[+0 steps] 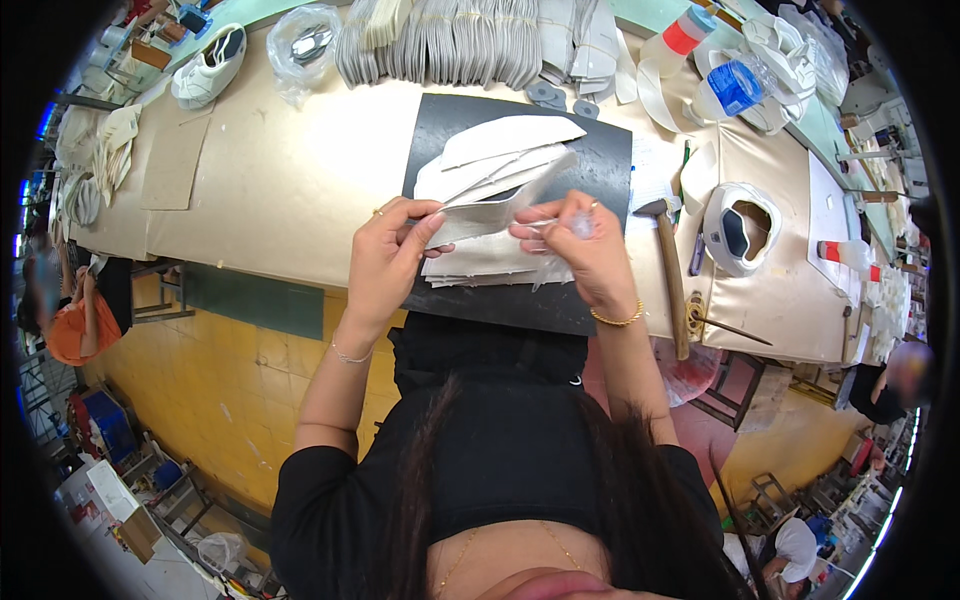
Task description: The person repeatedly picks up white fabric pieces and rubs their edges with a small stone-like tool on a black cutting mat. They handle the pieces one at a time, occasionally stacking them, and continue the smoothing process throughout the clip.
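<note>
My left hand pinches one end of a pale, curved shoe piece between thumb and fingers. The piece bends across to my right hand and rises behind its fingertips. My right fingers are curled together, slightly blurred, around a crumpled translucent scrap; whether they also grip the piece is unclear. Behind my hands lies a fanned stack of off-white shoe pieces. More white pieces lie in a pile below my hands. Both stacks rest on a black mat.
A hammer lies right of the mat, near a white shoe upper and an awl-like tool. Bundled grey pieces line the table's back. Bottles stand back right; a white sneaker sits far left. A person in orange is at left.
</note>
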### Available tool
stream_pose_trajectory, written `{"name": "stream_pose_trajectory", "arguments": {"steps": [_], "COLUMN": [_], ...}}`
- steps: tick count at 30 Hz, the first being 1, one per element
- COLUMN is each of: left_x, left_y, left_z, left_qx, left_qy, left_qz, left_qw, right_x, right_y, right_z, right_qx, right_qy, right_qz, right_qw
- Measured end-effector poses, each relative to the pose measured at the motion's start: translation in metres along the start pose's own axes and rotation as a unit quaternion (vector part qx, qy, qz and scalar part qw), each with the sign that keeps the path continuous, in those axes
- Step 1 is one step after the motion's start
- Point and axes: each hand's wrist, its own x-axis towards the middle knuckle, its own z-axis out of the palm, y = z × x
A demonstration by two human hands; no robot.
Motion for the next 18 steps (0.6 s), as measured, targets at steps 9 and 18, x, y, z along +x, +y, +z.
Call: {"name": "stream_pose_trajectory", "arguments": {"steps": [9,18], "left_x": [-0.003,-0.011], "left_y": [-0.001,-0.019], "left_z": [0.011,-0.011], "left_qx": [0.134,0.042], "left_qy": [-0.072,-0.032], "left_qz": [0.078,-0.103], "left_qw": [0.985,0.993], "right_x": [-0.01,-0.035], "right_y": [-0.018,-0.047], "right_z": [-0.006,-0.051], "right_qx": [-0.367,-0.083], "right_qy": [0.101,0.027], "right_qz": [-0.007,0.063], "right_qw": [0.925,0.994]}}
